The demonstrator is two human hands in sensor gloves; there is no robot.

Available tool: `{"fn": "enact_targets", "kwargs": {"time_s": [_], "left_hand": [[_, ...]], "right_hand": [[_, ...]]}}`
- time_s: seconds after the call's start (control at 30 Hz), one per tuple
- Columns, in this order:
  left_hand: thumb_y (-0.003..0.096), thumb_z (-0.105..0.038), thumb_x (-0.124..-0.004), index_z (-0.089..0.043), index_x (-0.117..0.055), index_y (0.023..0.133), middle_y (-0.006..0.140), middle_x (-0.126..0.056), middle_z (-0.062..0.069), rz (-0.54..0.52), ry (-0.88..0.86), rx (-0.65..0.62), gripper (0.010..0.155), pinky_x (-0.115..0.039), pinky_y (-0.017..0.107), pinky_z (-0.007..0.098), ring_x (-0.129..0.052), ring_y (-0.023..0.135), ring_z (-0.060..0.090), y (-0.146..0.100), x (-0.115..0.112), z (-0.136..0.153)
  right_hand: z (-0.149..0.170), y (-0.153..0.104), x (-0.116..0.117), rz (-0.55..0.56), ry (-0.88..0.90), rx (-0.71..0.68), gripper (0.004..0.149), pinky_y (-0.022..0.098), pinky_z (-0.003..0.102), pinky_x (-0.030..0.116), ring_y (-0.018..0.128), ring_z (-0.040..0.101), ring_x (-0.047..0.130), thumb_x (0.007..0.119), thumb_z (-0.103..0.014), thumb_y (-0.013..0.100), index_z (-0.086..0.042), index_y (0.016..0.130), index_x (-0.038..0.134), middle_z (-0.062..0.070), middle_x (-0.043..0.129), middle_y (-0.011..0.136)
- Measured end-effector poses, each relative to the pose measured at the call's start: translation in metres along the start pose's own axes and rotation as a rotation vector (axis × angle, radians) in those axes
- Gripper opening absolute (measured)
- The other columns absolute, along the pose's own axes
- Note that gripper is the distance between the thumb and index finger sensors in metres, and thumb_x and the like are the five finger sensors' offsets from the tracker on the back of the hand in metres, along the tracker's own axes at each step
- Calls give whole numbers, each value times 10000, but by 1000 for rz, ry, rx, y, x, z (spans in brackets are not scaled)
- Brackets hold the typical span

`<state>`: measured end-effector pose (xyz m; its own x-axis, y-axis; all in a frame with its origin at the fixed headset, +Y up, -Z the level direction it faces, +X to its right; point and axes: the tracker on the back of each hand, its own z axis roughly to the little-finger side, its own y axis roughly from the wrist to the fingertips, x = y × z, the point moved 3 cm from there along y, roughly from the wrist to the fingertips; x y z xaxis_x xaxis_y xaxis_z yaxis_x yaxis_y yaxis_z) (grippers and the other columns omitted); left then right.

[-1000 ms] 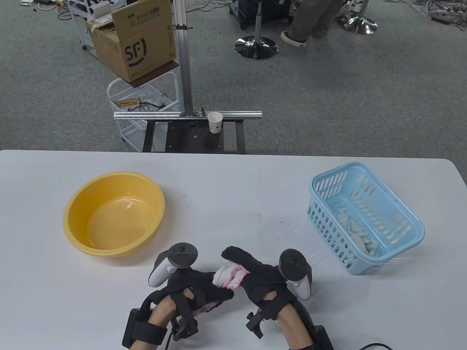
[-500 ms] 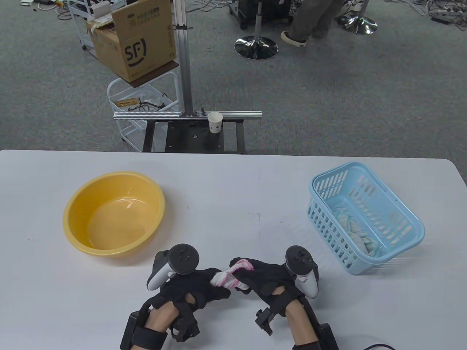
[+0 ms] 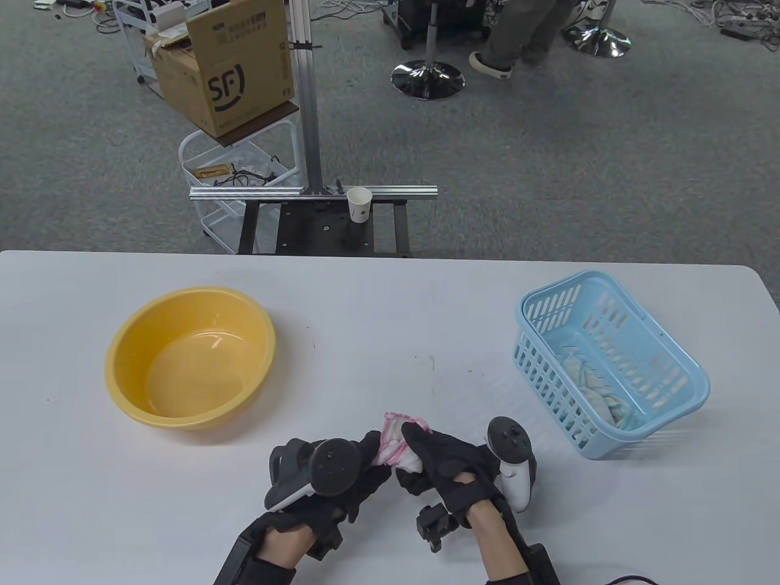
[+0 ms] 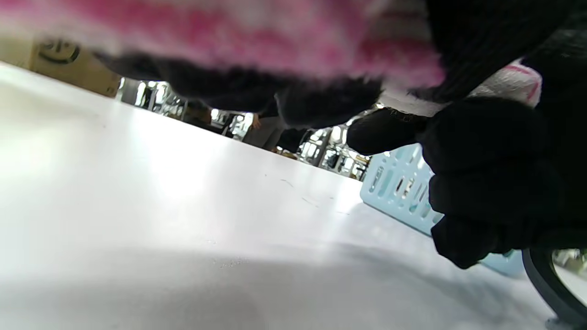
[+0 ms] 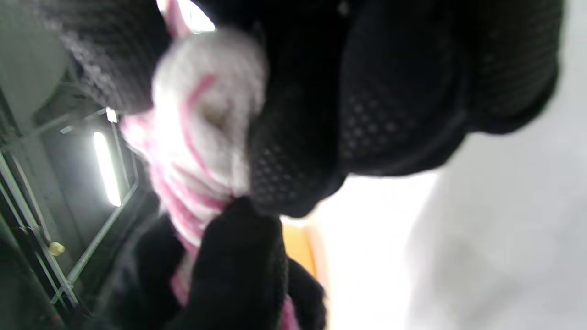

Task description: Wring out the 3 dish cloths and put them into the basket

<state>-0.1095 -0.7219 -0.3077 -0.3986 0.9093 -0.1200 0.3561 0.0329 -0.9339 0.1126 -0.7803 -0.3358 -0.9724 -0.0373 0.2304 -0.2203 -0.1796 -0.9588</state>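
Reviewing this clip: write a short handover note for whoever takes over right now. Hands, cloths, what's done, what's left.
Left hand and right hand: both grip the pink-and-white cloth, bunched between them above the table's near edge, mid-wring.
Basket, right side: holds pale cloth; how many pieces cannot be told.
Basin, left side: no cloth in it.
Done: at least one cloth binned.
Left: finish wringing the pink one and drop it in the basket.

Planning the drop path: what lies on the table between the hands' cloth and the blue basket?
Only bare white table lies between the pink-and-white dish cloth and the light blue plastic basket, as the table view shows.
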Motion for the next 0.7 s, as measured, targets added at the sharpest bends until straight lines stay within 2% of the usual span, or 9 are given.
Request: {"fn": "enact_targets", "kwargs": {"time_s": [0.1,0.2,0.27,0.33,0.37,0.43,0.5,0.63,0.7], "left_hand": [[425,-593,-827,-163,-805,929,402,-1005,-85,-12,-214,79,664,-856,353,447,-982,205,148,0,4,26],[433,-601,-823,-129,-836,901,364,-1014,-80,-8,-456,160,666,-863,312,443,-975,157,146,-1,4,51],[439,-609,-813,-106,-859,876,335,-1019,-80,8,-633,211,668,-868,281,437,-970,123,140,-2,1,67],[449,-619,-799,-87,-883,845,307,-1024,-80,58,-826,241,669,-872,253,432,-966,93,135,-2,-6,77],[453,-624,-793,-80,-890,834,300,-1025,-82,82,-885,247,671,-874,246,429,-964,84,133,-3,-8,79],[465,-628,-782,-67,-898,818,289,-1027,-83,179,-1068,243,673,-876,232,425,-962,71,130,-2,-19,78],[474,-631,-772,-54,-909,800,284,-1031,-81,321,-1259,207,677,-879,220,421,-963,60,127,-1,-31,69],[495,-640,-749,-49,-917,787,279,-1039,-93,609,-1459,63,680,-890,213,410,-972,52,113,-1,-50,40],[496,-644,-735,-44,-929,770,267,-1045,-97,706,-1505,8,688,-896,198,406,-974,36,107,-1,-55,27]], "right_hand": [[-13,-3,-4,88,-69,-135,740,464,590,791,455,358,1017,773,-584,500,-1,950,696,151,1045,562],[-35,-9,8,102,-292,-334,659,599,670,645,723,466,878,793,-491,520,-95,1018,623,214,894,837],[-51,-18,28,90,-571,-496,671,650,720,529,897,504,705,806,-443,523,-184,1069,517,217,692,1013],[-60,-28,50,58,-867,-604,740,679,731,456,993,516,541,810,-437,526,-250,1094,375,191,469,1119],[-62,-31,57,52,-953,-636,788,690,736,411,1024,521,445,815,-444,525,-272,1094,298,176,362,1145],[-65,-36,73,43,-1178,-695,905,705,731,329,1050,506,287,820,-482,517,-314,1069,123,141,143,1155],[-66,-39,81,75,-1316,-756,1003,708,725,285,1051,493,172,838,-511,495,-357,1015,-6,91,-8,1126],[-69,-46,84,133,-1374,-932,1067,708,710,280,1043,476,149,875,-530,461,-389,980,-46,72,-40,1106],[-72,-51,81,176,-1358,-999,1085,709,702,303,1039,473,182,884,-534,455,-389,976,-56,72,-17,1107]]}}
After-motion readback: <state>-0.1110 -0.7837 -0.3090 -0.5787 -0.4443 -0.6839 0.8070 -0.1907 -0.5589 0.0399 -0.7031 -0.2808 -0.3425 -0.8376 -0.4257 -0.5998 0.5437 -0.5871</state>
